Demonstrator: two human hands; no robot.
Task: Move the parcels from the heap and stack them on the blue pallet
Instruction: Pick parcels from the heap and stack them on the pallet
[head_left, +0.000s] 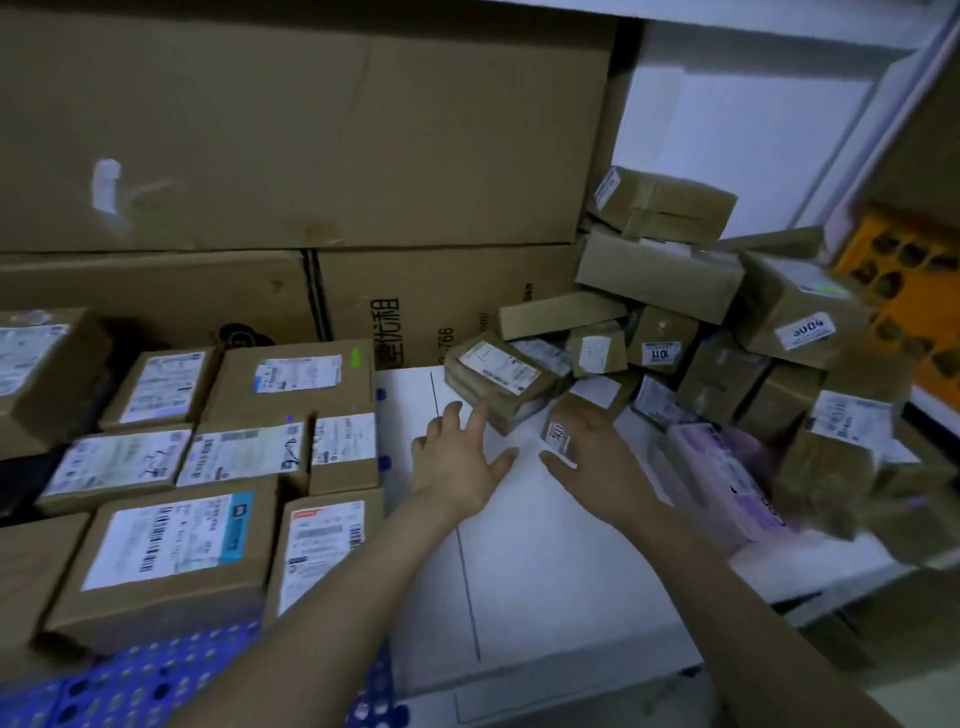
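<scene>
Both of my bare forearms stretch forward from the bottom edge, over the perforated blue plastic pallet (150, 675) at lower left and a flat white sheet (519, 561) marked with a thin dark line. My left hand (457, 462) hangs above that sheet with fingers spread and palm down, gripping nothing. My right hand (597, 457) is also unclenched, its fingers reaching over a small brown cardboard box with a white sticker (563, 423) at the near edge of the heap; whether they touch the box I cannot tell. On the pallet, labelled brown cardboard parcels (171, 545) lie side by side in rows, their white shipping labels facing up. To the right rises the tumbled heap of brown parcels (670, 322), tilted every way, with a pale purple package (717, 478) at its front. Large flattened cardboard cartons (311, 130) stand against the wall behind, and an orange plastic crate (898, 280) shows at the far right.
</scene>
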